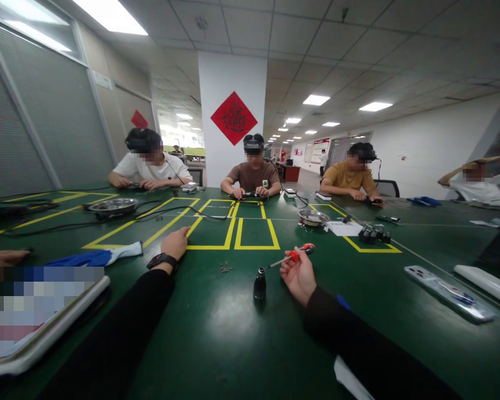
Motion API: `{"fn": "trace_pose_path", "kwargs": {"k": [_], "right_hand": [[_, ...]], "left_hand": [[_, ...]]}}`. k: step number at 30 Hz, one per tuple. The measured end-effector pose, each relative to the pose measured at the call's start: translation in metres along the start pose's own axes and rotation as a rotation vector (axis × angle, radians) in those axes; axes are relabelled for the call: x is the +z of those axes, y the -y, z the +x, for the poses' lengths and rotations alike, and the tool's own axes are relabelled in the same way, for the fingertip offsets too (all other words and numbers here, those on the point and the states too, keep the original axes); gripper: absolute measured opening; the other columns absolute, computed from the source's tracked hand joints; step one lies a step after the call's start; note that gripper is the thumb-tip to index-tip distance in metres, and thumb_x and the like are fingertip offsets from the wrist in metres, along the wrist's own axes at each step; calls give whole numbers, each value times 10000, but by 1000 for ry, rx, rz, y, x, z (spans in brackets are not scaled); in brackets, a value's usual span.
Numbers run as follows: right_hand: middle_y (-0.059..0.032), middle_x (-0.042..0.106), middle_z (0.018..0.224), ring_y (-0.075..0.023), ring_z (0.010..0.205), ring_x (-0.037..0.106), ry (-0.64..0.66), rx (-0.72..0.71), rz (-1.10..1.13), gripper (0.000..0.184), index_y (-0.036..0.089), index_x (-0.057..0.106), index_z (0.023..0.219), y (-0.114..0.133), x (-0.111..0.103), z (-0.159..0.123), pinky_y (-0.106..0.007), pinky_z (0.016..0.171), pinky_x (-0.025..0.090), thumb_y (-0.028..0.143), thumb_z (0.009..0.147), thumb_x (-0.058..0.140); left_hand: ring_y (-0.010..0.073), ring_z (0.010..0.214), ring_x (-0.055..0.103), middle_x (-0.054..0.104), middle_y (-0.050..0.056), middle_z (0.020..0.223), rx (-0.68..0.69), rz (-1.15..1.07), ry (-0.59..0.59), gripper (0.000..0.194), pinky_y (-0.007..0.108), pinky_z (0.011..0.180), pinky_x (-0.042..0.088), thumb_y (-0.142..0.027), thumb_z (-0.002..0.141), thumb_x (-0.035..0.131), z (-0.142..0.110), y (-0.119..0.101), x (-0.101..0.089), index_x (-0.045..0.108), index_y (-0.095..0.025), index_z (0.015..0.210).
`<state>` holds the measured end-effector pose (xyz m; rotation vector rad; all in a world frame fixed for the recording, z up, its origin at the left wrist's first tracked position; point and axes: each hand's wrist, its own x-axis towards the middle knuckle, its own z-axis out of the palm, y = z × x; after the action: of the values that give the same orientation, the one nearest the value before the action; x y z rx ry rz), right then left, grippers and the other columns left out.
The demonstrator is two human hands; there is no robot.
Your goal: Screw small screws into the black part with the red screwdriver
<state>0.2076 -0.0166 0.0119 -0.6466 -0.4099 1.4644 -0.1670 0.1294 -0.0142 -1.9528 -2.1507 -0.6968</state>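
Observation:
My right hand is closed round a screwdriver with a red-and-dark handle. Its metal shaft points left and down, the tip close to the top of a small black bottle-shaped piece. That piece stands upright on the green table; whether the tip touches it I cannot tell. Left of it lies a small scatter of screws. My left hand, with a dark watch on the wrist, rests on the table beside the yellow tape. One finger stretches forward, the others are partly hidden, and nothing shows in it.
Metal bowls stand farther back. Several black pieces sit near a paper sheet. A blue-and-white glove lies left, a clear-wrapped phone-like item right. Cables cross the far left; co-workers sit opposite.

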Motion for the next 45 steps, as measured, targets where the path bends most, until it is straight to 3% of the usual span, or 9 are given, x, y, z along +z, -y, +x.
{"fn": "trace_pose_path", "kwargs": {"k": [6, 9, 15, 20, 27, 31, 36, 45], "right_hand": [[46, 494, 507, -50, 401, 415, 5, -15, -43, 271, 159, 585, 739, 1, -2, 3, -161, 375, 354, 429, 746, 617], [64, 480, 504, -36, 388, 395, -25, -99, -82, 291, 177, 607, 799, 3, -2, 4, -147, 358, 332, 448, 707, 660], [78, 489, 527, -18, 392, 379, -75, -224, -231, 295, 195, 643, 858, 3, -3, 7, -132, 345, 311, 302, 608, 757], [61, 519, 533, -21, 422, 404, -35, -245, -303, 288, 151, 662, 810, -2, -3, 7, -129, 360, 328, 181, 550, 782], [17, 625, 638, -52, 498, 515, 87, -186, -352, 334, 155, 624, 824, -5, -1, 5, -151, 444, 414, 141, 534, 788], [-58, 675, 738, -108, 595, 603, 161, -102, -364, 277, 133, 613, 851, -6, 1, 0, -213, 544, 489, 223, 625, 746], [-61, 686, 784, -122, 634, 631, 237, -60, -383, 268, 145, 601, 888, -7, 1, -4, -233, 600, 509, 257, 674, 715], [-77, 691, 841, -113, 590, 618, 178, -30, -363, 276, 141, 595, 897, -5, 3, 1, -229, 559, 490, 265, 678, 708]], "left_hand": [[228, 942, 618, 680, 65, 1038, -19, -205, -259, 348, 292, 770, 455, -349, 859, 406, -29, -12, -22, 623, -221, 1099], [198, 843, 638, 709, 42, 934, 25, -323, -298, 308, 256, 714, 451, -390, 824, 471, -44, -23, -30, 668, -212, 981], [154, 536, 564, 620, 2, 515, 104, -420, -132, 415, 239, 553, 371, -485, 827, 415, -66, -52, -33, 677, -184, 714], [164, 641, 568, 653, 27, 690, 319, -546, 124, 384, 243, 590, 394, -505, 758, 504, -79, -79, -23, 672, -160, 746], [186, 730, 591, 667, 48, 793, 359, -649, 282, 398, 273, 665, 439, -535, 673, 599, -85, -96, -21, 693, -168, 795], [202, 785, 593, 667, 54, 838, 368, -657, 315, 418, 289, 711, 451, -525, 596, 671, -85, -96, -20, 699, -175, 824], [211, 833, 581, 655, 63, 883, 374, -659, 345, 422, 307, 756, 451, -508, 612, 671, -84, -94, -20, 691, -174, 868], [218, 881, 570, 641, 58, 937, 401, -607, 340, 396, 313, 794, 442, -498, 632, 665, -79, -95, -19, 674, -202, 896]]}}
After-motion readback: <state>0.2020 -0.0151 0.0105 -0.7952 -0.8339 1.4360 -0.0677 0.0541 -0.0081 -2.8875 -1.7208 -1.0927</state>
